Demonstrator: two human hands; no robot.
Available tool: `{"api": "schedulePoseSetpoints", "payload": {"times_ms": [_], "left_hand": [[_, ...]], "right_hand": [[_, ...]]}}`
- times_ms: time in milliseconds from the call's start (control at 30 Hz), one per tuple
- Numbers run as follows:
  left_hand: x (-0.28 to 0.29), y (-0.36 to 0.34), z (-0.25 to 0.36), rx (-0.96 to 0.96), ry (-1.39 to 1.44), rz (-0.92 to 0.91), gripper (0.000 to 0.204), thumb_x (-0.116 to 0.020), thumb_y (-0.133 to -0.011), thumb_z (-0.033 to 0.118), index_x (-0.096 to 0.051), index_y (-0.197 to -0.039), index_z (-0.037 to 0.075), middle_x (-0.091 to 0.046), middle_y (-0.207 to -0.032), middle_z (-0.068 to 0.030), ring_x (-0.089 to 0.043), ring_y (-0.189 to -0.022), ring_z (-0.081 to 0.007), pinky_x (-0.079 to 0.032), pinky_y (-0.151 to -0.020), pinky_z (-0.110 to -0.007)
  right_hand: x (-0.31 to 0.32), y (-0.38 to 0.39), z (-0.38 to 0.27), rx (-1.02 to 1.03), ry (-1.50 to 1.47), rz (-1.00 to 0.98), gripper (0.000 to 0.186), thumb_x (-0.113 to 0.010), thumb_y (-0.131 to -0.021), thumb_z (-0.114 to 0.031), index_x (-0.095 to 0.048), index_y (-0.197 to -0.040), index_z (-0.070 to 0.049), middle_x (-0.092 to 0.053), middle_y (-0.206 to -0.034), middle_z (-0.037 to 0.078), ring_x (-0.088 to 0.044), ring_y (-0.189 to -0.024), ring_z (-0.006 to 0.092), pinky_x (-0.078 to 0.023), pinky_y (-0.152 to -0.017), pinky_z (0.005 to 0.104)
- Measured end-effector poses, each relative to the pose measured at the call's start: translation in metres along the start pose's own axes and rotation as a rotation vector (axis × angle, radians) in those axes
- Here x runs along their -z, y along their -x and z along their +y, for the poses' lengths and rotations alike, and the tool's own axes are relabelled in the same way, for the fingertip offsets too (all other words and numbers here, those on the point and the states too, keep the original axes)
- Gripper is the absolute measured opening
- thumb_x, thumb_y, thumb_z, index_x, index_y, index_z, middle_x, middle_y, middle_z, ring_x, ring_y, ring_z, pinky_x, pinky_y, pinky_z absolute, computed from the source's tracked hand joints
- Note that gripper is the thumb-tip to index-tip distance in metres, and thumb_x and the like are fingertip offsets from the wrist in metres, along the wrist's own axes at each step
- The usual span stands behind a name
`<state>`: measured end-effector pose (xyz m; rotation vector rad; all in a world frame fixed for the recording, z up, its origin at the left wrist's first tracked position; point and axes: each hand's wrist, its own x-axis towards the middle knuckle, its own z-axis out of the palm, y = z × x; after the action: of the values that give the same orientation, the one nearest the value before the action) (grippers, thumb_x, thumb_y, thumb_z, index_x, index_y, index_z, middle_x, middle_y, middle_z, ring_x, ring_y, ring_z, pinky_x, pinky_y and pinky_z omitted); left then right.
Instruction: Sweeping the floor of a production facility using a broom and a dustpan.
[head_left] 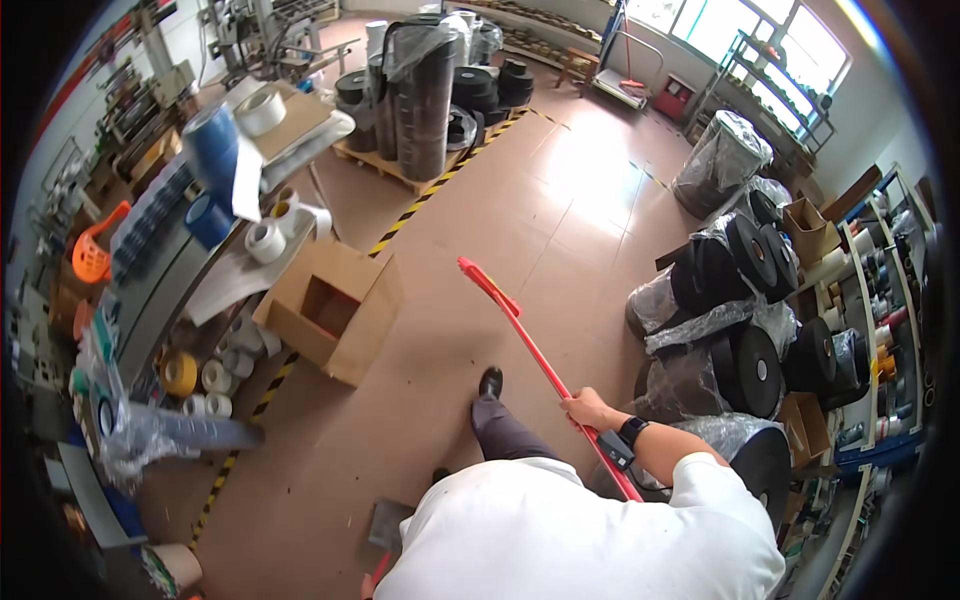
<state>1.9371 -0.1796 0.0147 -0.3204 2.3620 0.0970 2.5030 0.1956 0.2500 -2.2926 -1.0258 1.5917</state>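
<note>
Broom: The red broom (545, 362) is held out over the floor (450, 400), to the right of the box (366, 325). Its head is turned toward the far end of the room. Whether the floor is touched by the head cannot be told.
Right hand: The stick of the broom is gripped by the right hand (590, 408), with the fingers curled round it. A black watch (632, 430) is worn on the wrist, and a small black case (615, 450) is strapped next to it.
Left hand: Only a bit of the left hand (368, 587) is seen, on the near side of the box, just by the red stick of the grey pan (388, 522). The rest is hidden by the white shirt (570, 535), so how its fingers are set cannot be told.
Box: It is made of brown card, and its top is left open.
Shoe: A black shoe (490, 383) is seen on the floor, to the right of the box.
Black rolls: Big black rolls (755, 370) are piled well to the right of the box, partly wrapped in clear plastic (680, 395).
White rolls: White rolls (265, 241) are set just past the box, to its left.
Striped tape: Yellow and black tape (425, 203) is stuck on the floor past the box.
</note>
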Motion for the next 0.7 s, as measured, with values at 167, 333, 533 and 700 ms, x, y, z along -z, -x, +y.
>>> {"api": "schedulePoseSetpoints", "payload": {"times_ms": [167,333,533,700], "left_hand": [[-0.036,0.094,0.19,-0.269,-0.032,-0.286,0.041,-0.054,-0.093,0.045,-0.054,-0.093,0.003,-0.058,-0.079,-0.0085,-0.055,-0.065,-0.0211,-0.046,-0.06,-0.042],[-0.087,0.225,0.454,-0.713,0.097,-0.45,0.033,-0.061,-0.095,0.034,-0.061,-0.077,0.007,-0.053,-0.061,-0.0015,-0.048,-0.047,-0.0131,-0.038,-0.043,-0.03],[-0.175,0.413,0.714,-1.477,0.015,-0.497,0.043,-0.07,-0.088,0.034,-0.063,-0.115,0.002,-0.07,-0.104,-0.0176,-0.069,-0.099,-0.0234,-0.055,-0.084,-0.034],[-0.23,0.519,0.812,-2.05,-0.481,-0.202,0.055,-0.073,-0.08,0.027,-0.055,-0.129,0.006,-0.053,-0.135,-0.0208,-0.045,-0.132,-0.0367,-0.041,-0.106,-0.045]], "right_hand": [[0.032,-0.097,-0.07,0.028,0.072,-0.07,0.026,-0.06,-0.087,-0.019,-0.062,-0.076,0.004,-0.057,-0.061,0.008,-0.056,-0.048,0.0175,-0.047,-0.044,0.0326],[0.088,-0.176,-0.182,0.086,0.028,-0.221,0.02,-0.059,-0.09,-0.017,-0.061,-0.084,0.003,-0.056,-0.065,0.005,-0.054,-0.051,0.0136,-0.045,-0.044,0.0294],[0.134,-0.246,-0.326,0.151,0.085,-0.41,0.018,-0.061,-0.089,-0.016,-0.06,-0.082,0.001,-0.056,-0.068,0.004,-0.054,-0.054,0.0126,-0.046,-0.047,0.0278],[0.127,-0.313,-0.438,0.219,0.219,-0.471,0.018,-0.062,-0.089,-0.016,-0.06,-0.09,0.002,-0.056,-0.068,0.004,-0.055,-0.056,0.013,-0.048,-0.049,0.028]]}}
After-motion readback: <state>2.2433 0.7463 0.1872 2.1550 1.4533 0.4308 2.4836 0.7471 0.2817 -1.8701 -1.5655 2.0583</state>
